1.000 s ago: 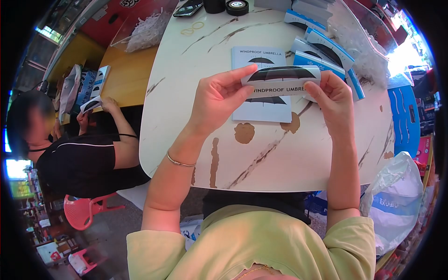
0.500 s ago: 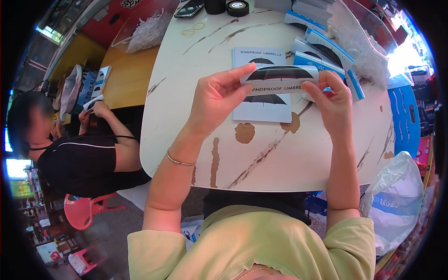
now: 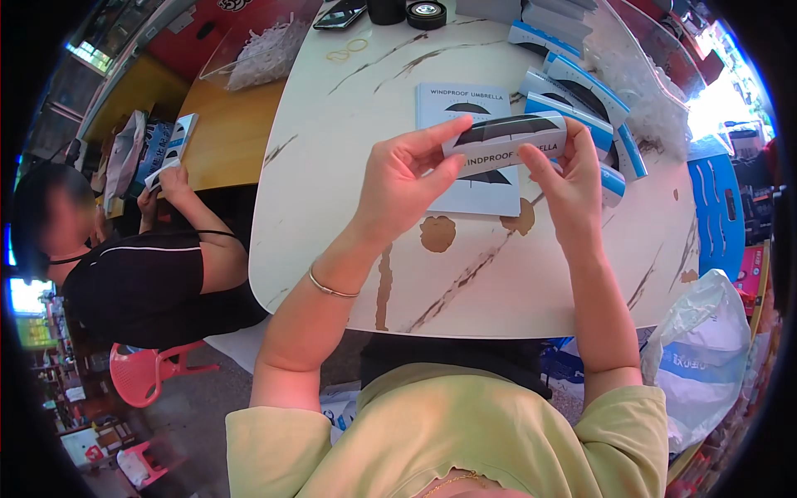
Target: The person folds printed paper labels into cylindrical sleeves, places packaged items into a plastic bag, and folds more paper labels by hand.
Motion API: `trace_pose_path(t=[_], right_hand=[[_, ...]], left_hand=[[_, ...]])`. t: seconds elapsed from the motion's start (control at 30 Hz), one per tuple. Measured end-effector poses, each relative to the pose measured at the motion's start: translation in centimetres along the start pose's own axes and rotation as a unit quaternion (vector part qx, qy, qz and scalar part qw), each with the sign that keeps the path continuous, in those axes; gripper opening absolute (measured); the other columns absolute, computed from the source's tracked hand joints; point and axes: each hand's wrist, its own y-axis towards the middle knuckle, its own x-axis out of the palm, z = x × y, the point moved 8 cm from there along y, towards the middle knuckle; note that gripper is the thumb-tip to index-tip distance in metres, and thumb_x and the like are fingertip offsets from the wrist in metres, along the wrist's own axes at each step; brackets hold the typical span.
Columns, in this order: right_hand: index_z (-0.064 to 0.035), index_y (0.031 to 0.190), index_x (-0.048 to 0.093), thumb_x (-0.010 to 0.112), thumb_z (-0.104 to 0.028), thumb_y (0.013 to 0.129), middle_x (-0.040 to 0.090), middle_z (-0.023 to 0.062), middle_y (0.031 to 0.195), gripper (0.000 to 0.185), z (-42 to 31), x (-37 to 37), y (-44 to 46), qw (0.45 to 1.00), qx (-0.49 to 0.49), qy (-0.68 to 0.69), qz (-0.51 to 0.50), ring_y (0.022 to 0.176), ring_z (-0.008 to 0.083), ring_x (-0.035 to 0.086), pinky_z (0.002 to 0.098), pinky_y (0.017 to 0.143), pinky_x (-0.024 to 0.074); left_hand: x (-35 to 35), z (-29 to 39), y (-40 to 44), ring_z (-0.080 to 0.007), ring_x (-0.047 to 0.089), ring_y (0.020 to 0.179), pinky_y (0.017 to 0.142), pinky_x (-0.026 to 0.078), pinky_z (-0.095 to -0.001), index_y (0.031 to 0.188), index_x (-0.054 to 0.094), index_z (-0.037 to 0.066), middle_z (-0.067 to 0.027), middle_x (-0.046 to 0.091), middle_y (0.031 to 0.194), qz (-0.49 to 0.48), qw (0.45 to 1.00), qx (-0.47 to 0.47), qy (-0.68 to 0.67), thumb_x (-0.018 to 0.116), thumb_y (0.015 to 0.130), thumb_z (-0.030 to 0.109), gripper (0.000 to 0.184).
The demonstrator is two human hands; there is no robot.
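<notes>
Between my two hands, above the table, is a curved paper sleeve [image 3: 506, 153] printed with a black umbrella and the words "WINDPROOF UMBRELLA". My left hand [image 3: 407, 174] pinches its left end between thumb and fingers. At the other end, my right hand [image 3: 573, 183] has its thumb pressed on the printed front and its fingers behind. Below lies a stack of flat printed sheets [image 3: 473, 199], partly covered by the sleeve and my hands. To the right, several blue and white rolled sleeves [image 3: 573, 118] lie in a loose pile.
On the marble-patterned table [image 3: 349, 149] are a phone [image 3: 340, 14], a black round lid [image 3: 426, 14] and yellow rubber bands [image 3: 347, 51]. A white plastic bag [image 3: 701, 357] stands at the right. A co-worker [image 3: 141, 282] sits at the left, handling a similar sleeve.
The sleeve has tilted, its right end now higher, and bends more. My left hand has shifted slightly right; my right hand has moved left, its thumb further onto the front.
</notes>
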Motion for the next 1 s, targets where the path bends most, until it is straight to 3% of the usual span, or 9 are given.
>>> trace_pose_path(t=[0.27, 0.33, 0.53, 0.77, 0.87, 1.0], right_hand=[[-0.0026, 0.105, 0.042, 0.074, -0.019, 0.072, 0.055, 0.0066, 0.090, 0.049, 0.1, 0.4, -0.3, 1.000, -0.007, 0.006, 0.030, 0.083, 0.0111, 0.054, 0.0238, 0.069, 0.0476], [-0.0023, 0.104, 0.041, 0.074, -0.017, 0.072, 0.053, 0.0068, 0.090, 0.048, -0.1, 0.5, -0.4, 0.999, -0.009, 0.012, 0.034, 0.083, 0.0116, 0.055, 0.0240, 0.069, 0.0487], [-0.0027, 0.101, 0.040, 0.074, -0.015, 0.072, 0.052, 0.0069, 0.091, 0.046, -0.4, 1.0, -0.7, 0.999, 0.001, 0.032, 0.029, 0.083, 0.0116, 0.055, 0.0240, 0.067, 0.0506], [-0.0031, 0.099, 0.039, 0.072, -0.013, 0.073, 0.052, 0.0069, 0.092, 0.043, -0.7, 1.8, -1.0, 0.999, 0.000, 0.048, 0.023, 0.083, 0.0111, 0.055, 0.0240, 0.068, 0.0510], [-0.0028, 0.100, 0.040, 0.071, -0.011, 0.074, 0.053, 0.0064, 0.092, 0.041, -0.7, 1.8, -1.1, 0.997, 0.010, 0.073, 0.022, 0.083, 0.0107, 0.055, 0.0239, 0.068, 0.0506], [-0.0042, 0.094, 0.047, 0.062, -0.018, 0.083, 0.053, 0.0012, 0.083, 0.023, -0.2, 0.7, -0.7, 0.997, 0.002, 0.070, 0.027, 0.077, 0.0064, 0.050, 0.0211, 0.065, 0.0450]], left_hand=[[0.8, 0.5, -0.6, -0.0011, 0.049, 0.066, 0.059, 0.040, -0.0152, 0.117, 0.054, 0.002, 0.0009, 0.059, 0.082, -0.015, 0.999, 0.027, 0.037, 0.055, 0.079, -0.008, 0.040], [0.6, 0.6, -0.5, -0.0029, 0.046, 0.060, 0.057, 0.041, -0.0175, 0.113, 0.058, 0.004, 0.0018, 0.058, 0.077, 0.009, 0.999, 0.046, 0.023, 0.059, 0.076, -0.003, 0.038], [0.6, 0.4, -0.6, -0.0033, 0.051, 0.064, 0.056, 0.041, -0.0171, 0.108, 0.061, 0.003, 0.0002, 0.062, 0.081, 0.043, 0.998, 0.049, 0.013, 0.068, 0.073, 0.002, 0.036], [0.4, 0.7, -0.9, -0.0030, 0.053, 0.066, 0.056, 0.042, -0.0167, 0.098, 0.063, 0.002, -0.0013, 0.063, 0.083, 0.112, 0.990, 0.066, 0.054, 0.070, 0.072, 0.003, 0.027], [0.1, 0.2, -0.7, -0.0031, 0.053, 0.067, 0.056, 0.041, -0.0167, 0.095, 0.063, 0.002, -0.0014, 0.063, 0.083, 0.123, 0.991, 0.048, 0.011, 0.069, 0.073, 0.003, 0.023], [-0.2, 0.2, -0.5, -0.0021, 0.051, 0.069, 0.058, 0.040, -0.0162, 0.101, 0.061, 0.002, -0.0002, 0.061, 0.085, 0.098, 0.993, 0.070, -0.014, 0.062, 0.080, 0.002, 0.022]])
